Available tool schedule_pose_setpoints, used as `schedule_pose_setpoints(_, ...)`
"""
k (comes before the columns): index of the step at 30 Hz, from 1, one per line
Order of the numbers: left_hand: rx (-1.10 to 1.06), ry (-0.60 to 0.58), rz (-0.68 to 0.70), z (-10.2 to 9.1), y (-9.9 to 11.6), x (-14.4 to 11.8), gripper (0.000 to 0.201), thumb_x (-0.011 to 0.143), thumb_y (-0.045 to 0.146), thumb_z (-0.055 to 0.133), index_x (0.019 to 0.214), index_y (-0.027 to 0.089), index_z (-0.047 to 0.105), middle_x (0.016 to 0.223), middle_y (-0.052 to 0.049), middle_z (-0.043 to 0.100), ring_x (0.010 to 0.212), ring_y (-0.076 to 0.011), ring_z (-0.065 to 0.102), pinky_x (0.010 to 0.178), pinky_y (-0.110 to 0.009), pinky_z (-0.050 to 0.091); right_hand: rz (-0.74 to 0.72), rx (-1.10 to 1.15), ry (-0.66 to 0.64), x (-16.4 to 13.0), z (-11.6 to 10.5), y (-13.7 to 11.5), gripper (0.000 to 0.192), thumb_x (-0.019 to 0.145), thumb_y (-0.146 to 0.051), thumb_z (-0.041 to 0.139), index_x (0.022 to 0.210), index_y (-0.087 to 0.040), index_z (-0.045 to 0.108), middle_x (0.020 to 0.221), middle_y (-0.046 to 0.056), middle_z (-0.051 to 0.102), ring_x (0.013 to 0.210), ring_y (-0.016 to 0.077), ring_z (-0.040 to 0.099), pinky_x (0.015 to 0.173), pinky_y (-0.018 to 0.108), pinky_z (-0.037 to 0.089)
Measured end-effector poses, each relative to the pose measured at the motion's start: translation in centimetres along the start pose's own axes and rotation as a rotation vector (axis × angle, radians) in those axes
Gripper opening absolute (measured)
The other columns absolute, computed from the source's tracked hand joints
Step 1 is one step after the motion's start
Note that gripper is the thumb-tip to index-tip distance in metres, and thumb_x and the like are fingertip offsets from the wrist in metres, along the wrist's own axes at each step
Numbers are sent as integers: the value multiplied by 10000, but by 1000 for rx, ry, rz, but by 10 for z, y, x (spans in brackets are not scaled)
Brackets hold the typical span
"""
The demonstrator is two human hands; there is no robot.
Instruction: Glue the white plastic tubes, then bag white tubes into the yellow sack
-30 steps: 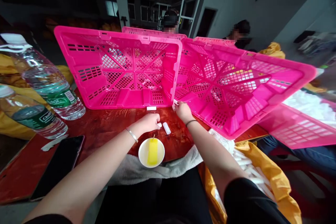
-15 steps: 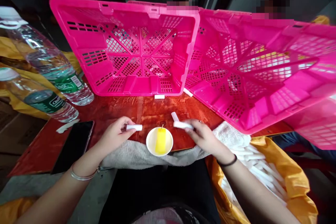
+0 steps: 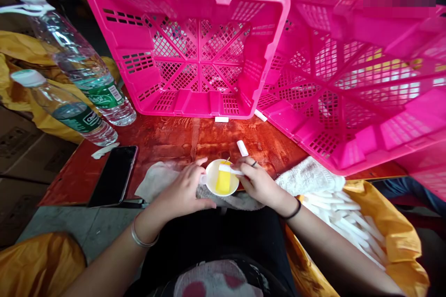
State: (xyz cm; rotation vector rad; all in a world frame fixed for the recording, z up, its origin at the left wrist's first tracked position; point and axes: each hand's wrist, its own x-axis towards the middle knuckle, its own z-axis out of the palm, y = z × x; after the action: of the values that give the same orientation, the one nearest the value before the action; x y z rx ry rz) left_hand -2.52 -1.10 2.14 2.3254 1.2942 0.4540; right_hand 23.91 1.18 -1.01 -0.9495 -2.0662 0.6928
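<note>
White plastic tube (image 3: 230, 170) lies pinched in the right hand (image 3: 259, 184), fingers closed round it, its end held over a small white dish (image 3: 210, 186) with a yellow block (image 3: 223, 181) in it. Left hand (image 3: 181, 191) curls beside the dish, fingertips touching a short white piece at its rim. Both hands rest on a grey towel (image 3: 306, 176) at the near edge of a red-brown table (image 3: 167, 141). Another white tube (image 3: 242, 148) lies just beyond. Two pink crates (image 3: 195, 51) stand tilted behind; water bottles (image 3: 87, 83) and a phone (image 3: 113, 175) sit left.
</note>
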Motion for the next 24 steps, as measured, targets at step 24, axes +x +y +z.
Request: schedule_pose_setpoints(24,-30,7,-4,16,4,15,628,667,447,867,1109,213,487,1400,-168,548,1258,-351,551,1032,-511,464,83,106,26,-30,5,-19,271,965,-248,526,1216,-227,624,1054,90,649,959,215,655,823,370,599)
